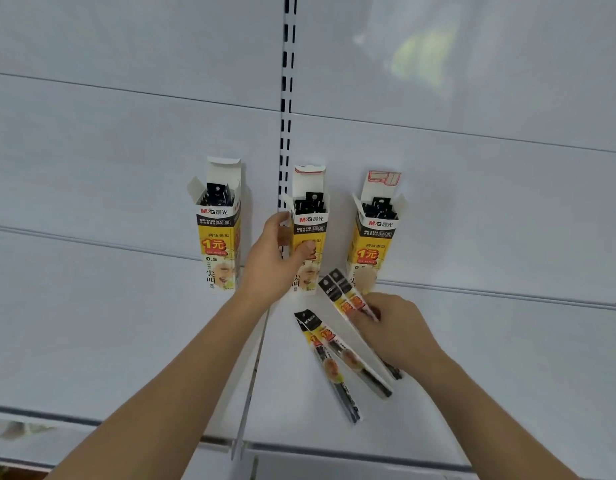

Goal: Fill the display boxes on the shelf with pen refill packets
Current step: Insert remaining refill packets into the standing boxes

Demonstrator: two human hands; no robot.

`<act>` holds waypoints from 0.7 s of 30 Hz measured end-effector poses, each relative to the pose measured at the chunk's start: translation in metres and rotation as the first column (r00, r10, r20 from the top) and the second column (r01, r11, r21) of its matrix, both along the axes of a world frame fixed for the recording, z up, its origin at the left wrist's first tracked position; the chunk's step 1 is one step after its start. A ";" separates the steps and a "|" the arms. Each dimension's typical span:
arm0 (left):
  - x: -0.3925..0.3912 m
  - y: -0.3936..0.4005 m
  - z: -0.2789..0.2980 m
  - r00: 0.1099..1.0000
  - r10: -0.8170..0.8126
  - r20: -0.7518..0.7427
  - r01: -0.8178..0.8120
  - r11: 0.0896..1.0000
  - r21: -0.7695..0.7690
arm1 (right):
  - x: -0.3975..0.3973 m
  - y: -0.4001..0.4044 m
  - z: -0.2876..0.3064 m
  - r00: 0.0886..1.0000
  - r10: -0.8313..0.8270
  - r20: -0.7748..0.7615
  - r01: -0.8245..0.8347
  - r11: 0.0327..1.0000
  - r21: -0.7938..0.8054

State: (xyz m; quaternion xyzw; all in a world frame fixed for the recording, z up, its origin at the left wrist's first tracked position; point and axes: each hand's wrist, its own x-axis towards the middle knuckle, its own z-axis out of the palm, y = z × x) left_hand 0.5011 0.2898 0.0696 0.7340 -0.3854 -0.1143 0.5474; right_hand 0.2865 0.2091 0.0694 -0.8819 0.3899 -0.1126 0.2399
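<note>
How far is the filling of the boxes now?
All three display boxes stand open with dark packet tops showing inside. The left hand grips the middle box, while the right hand holds two refill packets. Two loose packets lie on the shelf, not yet put in.

You face three display boxes [308, 230] standing in a row at the back of the shelf [126, 323], with refill packets [337, 362] lying before the middle and right boxes.

Bright, even light — a blurred glare patch [422, 57] upper right, edges bowed, shadows faint.
</note>
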 end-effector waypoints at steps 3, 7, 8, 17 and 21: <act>0.004 0.008 0.009 0.999 -0.044 0.017 0.044 0.999 -0.013 | 0.000 0.005 0.027 0.988 -0.037 0.149 0.039 0.999 -0.015; 0.005 0.027 0.022 0.994 -0.108 0.013 0.108 0.994 -0.018 | 0.000 0.011 0.079 0.904 -0.034 0.427 0.038 0.999 0.000; 0.006 0.032 0.024 0.993 -0.119 0.005 0.119 0.993 -0.008 | 0.000 0.014 0.095 0.864 -0.019 0.504 0.024 1.000 -0.002; 0.005 0.069 0.031 0.961 -0.277 0.004 0.275 0.956 0.099 | 0.029 0.034 0.180 0.524 0.027 0.851 -0.051 0.999 0.000; 0.003 0.074 0.030 0.950 -0.312 0.016 0.306 0.940 0.149 | 0.043 0.035 0.173 0.578 0.057 0.814 -0.075 0.997 -0.017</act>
